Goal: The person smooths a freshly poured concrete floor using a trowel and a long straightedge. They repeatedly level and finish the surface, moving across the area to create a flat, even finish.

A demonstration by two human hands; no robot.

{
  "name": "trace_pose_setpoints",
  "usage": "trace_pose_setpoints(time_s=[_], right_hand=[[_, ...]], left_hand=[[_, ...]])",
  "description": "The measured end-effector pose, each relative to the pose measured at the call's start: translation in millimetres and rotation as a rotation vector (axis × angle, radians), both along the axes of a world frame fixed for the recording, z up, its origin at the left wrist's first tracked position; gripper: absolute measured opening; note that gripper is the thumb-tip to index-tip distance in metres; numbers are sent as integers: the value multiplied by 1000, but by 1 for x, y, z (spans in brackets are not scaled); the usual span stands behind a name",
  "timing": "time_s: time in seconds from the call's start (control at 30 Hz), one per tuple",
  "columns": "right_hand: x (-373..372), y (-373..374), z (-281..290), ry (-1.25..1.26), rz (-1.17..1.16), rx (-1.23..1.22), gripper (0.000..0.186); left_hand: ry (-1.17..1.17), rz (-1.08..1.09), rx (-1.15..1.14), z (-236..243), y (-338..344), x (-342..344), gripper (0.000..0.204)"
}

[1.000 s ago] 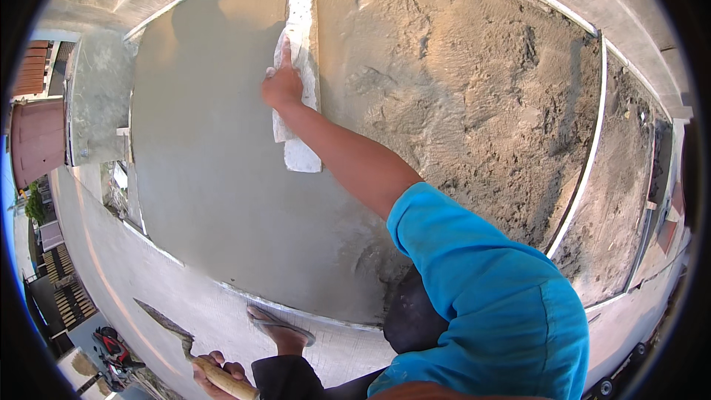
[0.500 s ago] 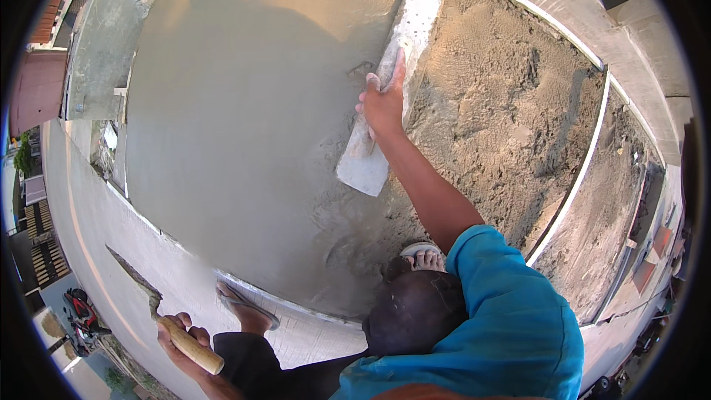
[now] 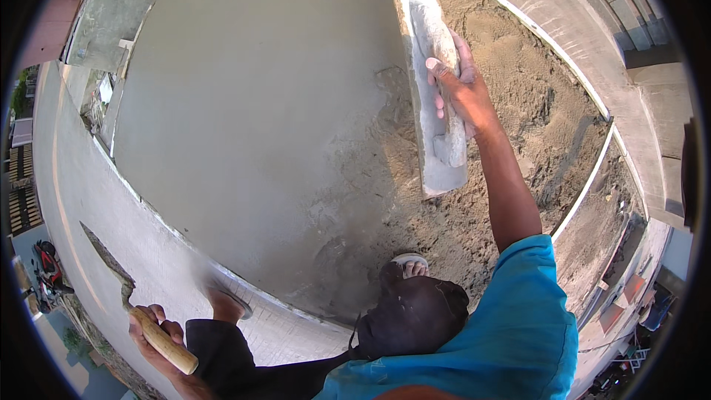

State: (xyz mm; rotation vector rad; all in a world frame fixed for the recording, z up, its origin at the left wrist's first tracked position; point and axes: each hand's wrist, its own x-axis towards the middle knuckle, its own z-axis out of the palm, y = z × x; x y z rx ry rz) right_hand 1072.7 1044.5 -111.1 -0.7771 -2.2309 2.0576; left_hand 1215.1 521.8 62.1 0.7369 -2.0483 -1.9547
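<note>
My right hand (image 3: 468, 96) grips the bar-like handle of a long pale concrete float (image 3: 428, 133), its fingers wrapped around it. The float is caked with cement and looks tilted; I cannot tell whether its underside touches the surface. It lies over the border between smooth wet grey concrete (image 3: 244, 104) on the left and rough, lumpy mortar (image 3: 518, 81) on the right. Down at the left, my left hand (image 3: 148, 337) is closed on the wooden handle of a pointed trowel (image 3: 104, 252). Its blade points up and left above the paved strip, apart from the wet concrete.
A thin pale edging (image 3: 167, 222) borders the wet slab on the near left, and another strip (image 3: 585, 185) bounds the mortar on the right. One sandalled foot (image 3: 411, 263) stands at the mortar's near edge; the other foot (image 3: 229, 304) is on the paving. A red motorcycle (image 3: 48, 267) stands far left.
My right hand has moved right with the float, which has turned more upright and tilted, baring more of its handle side. The trowel in my left hand has shifted slightly left.
</note>
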Motion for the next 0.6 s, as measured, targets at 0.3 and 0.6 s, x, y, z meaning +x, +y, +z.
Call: trace_pose_setpoints(time_s=[0.3, 0.6], right_hand=[[-118, 143, -46, -257, 265, 1007, 79], [-222, 172, -78, -167, 354, 1250, 90]], left_hand=[[40, 12, -79, -9, -66, 4, 27], [-299, 598, -387, 53, -161, 135, 57]])
